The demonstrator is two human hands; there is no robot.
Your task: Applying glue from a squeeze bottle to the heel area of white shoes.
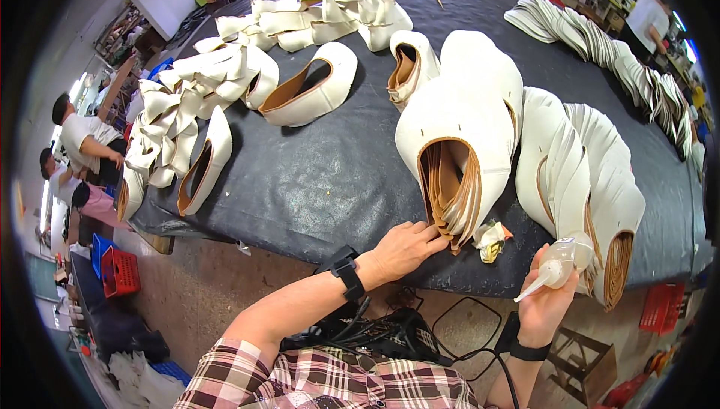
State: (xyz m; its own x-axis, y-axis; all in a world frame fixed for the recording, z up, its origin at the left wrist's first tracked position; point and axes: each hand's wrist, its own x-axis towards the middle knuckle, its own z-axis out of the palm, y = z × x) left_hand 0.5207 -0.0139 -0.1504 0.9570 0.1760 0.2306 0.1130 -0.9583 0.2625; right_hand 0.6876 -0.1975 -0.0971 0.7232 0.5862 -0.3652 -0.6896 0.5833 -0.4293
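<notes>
Nested stack of cream shoe uppers [461,139], tan-lined, curved and smooth, is set near the table's near edge, centre-right. The left hand [405,248], fingers extended and open, is laid against the stack's layered tan opening. A translucent plastic squeeze bottle [556,266] with a tapered nozzle is gripped in the closed right hand [546,305], just right of a crumpled stained rag [491,239]. A second fanned stack [585,176] stands to the right. Loose uppers [195,94] are scattered far left on the black wrinkled table covering [322,176].
</notes>
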